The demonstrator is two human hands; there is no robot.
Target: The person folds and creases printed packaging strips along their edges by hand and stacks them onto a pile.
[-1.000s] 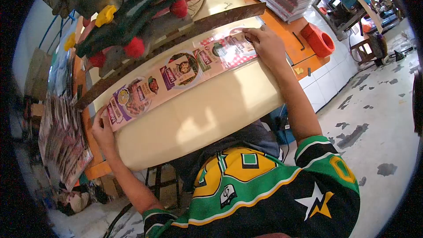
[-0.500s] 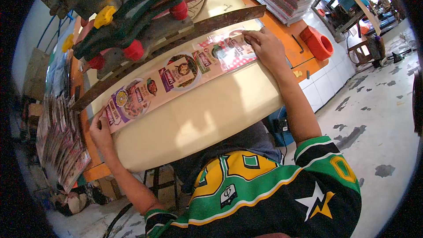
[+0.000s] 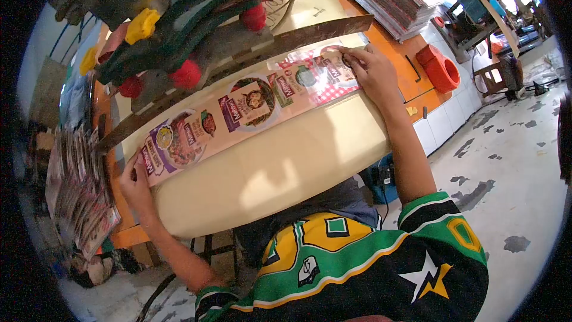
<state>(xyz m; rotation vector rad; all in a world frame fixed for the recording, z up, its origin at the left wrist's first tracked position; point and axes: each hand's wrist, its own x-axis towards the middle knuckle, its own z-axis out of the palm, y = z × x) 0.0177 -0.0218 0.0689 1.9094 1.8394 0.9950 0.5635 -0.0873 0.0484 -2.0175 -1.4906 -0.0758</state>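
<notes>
Pinching printed strip (image 3: 253, 104) at opposite ends with left fingers (image 3: 130, 163) and right fingers (image 3: 360, 55), long axis between both, metal bar (image 3: 333, 31) just beyond.

Orange table (image 3: 399, 56), right end: one red holder (image 3: 430, 64), round opening facing outward; one L-shaped hex key (image 3: 413, 67), dark, near the holder; one yellow scrap (image 3: 411, 110), small, beside a grey piece (image 3: 425, 112). White tiles (image 3: 441, 125) alongside. Pale floor (image 3: 444, 185), dark grey patches. One black adapter (image 3: 386, 174), white label.
</notes>
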